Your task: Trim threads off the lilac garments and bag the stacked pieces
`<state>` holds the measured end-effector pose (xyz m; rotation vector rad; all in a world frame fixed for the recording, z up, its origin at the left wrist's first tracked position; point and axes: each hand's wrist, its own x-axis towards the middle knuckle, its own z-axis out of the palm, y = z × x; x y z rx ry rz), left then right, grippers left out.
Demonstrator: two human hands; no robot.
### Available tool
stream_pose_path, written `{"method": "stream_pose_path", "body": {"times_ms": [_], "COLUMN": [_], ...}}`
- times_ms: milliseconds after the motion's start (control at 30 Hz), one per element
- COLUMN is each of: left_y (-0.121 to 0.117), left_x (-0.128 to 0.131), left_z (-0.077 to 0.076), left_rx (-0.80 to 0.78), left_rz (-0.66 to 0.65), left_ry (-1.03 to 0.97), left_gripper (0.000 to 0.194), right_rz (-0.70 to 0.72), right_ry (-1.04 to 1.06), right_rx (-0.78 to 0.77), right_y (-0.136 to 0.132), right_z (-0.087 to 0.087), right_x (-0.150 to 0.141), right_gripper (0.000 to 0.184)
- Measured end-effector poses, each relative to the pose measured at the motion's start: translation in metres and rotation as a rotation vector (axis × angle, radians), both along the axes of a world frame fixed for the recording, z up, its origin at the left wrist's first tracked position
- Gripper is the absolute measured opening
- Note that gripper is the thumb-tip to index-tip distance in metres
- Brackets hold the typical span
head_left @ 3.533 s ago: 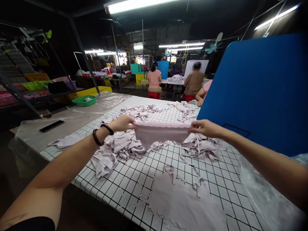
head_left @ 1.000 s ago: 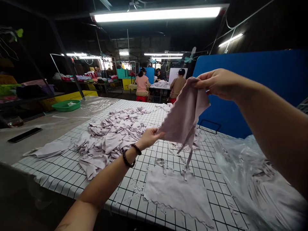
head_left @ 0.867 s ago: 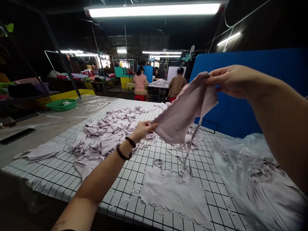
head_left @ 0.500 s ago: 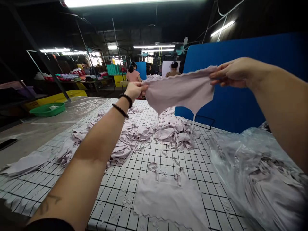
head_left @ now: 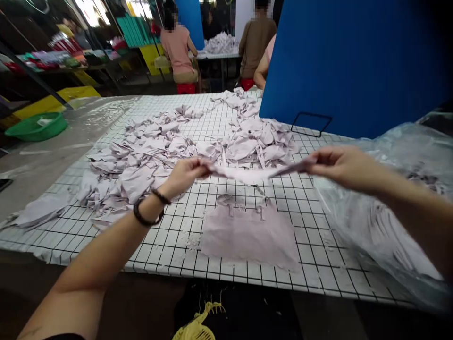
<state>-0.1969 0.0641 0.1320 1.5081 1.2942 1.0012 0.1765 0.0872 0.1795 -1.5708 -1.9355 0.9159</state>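
Stretched between my two hands is a pale lilac camisole (head_left: 244,175), seen nearly edge-on and smeared by motion. My left hand (head_left: 186,175), with two dark bead bracelets at the wrist, pinches one end of it. The other end is gripped by the fingers of my right hand (head_left: 341,166). Below and nearer me, another lilac camisole (head_left: 247,233) lies flat on the grid-lined table, its straps pointing away from me. Beyond my hands are heaps of the same garments, one on the left (head_left: 141,160) and one behind the held piece (head_left: 260,139).
A clear plastic bag (head_left: 382,226) of stacked lilac garments sits at the right. Behind it stands a large blue board (head_left: 347,61) with a black wire foot. A green basin (head_left: 38,126) is at far left. People sit beyond the table; a yellow basket (head_left: 198,328) is below its edge.
Both hands have come down with the camisole, which was held up high and spread and now hangs low over the flat one. My view has tilted downward.
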Motion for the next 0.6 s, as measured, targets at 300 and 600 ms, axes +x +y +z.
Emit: {"method": "stream_pose_path", "body": {"times_ms": [300, 600], "left_y": [-0.110, -0.151], "left_x": [0.006, -0.005], "left_z": [-0.098, -0.112], "left_rx": [-0.043, 0.344], "left_rz": [-0.098, -0.245], "left_ry": [0.273, 0.557], "left_gripper": [0.024, 0.029], "right_rz": [0.095, 0.131], "right_ry": [-0.052, -0.186], "right_rx": [-0.136, 0.118], "right_y": [-0.112, -0.169], "right_z": [-0.126, -0.145], "right_x": [0.008, 0.017], "right_gripper": [0.017, 0.017]}}
